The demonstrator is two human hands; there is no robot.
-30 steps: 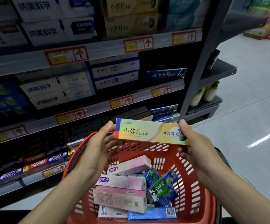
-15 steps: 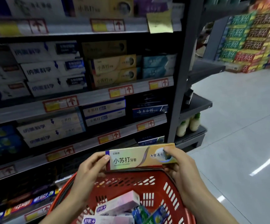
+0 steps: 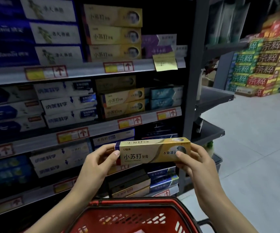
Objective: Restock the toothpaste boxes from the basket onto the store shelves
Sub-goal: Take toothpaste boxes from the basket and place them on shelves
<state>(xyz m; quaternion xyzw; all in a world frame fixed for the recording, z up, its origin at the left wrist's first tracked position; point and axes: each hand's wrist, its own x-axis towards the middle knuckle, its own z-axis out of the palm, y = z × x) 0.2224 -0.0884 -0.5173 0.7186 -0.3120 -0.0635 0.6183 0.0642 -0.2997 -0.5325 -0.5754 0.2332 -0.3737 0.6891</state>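
Both grips are on the same thing. The left grip (image 3: pixel 99 163) pinches the purple-edged end of a gold toothpaste box (image 3: pixel 146 153), thumb on the front face. The right grip (image 3: pixel 198 163) clamps the other end the same way. The fingers behind the box are mostly hidden, and the right thumb covers the tail end of the print.

The box sits level, dead centre of the frame, front face to the camera. It's up in the air in front of the shelves (image 3: pixel 85 71) and above the red basket (image 3: pixel 132 201).

The basket is cut off by the bottom edge, so you only get the far rim and a bit of slotted wall. Can't tell what's inside it.

Box and grips block part of the shelf row right behind them. Matching gold boxes (image 3: pixel 124 101) are stacked higher up, mid-frame, with more (image 3: pixel 114 32) at the top centre. White and blue boxes (image 3: pixel 65 105) sit to their left.

A yellow note (image 3: pixel 165 62) hangs off the upper shelf edge, writing unreadable. The lower left of the frame is too dark to make out.

Upper right there's a blurry stack of green, red and yellow cartons (image 3: pixel 261 64) on the pale floor (image 3: pixel 253 157).
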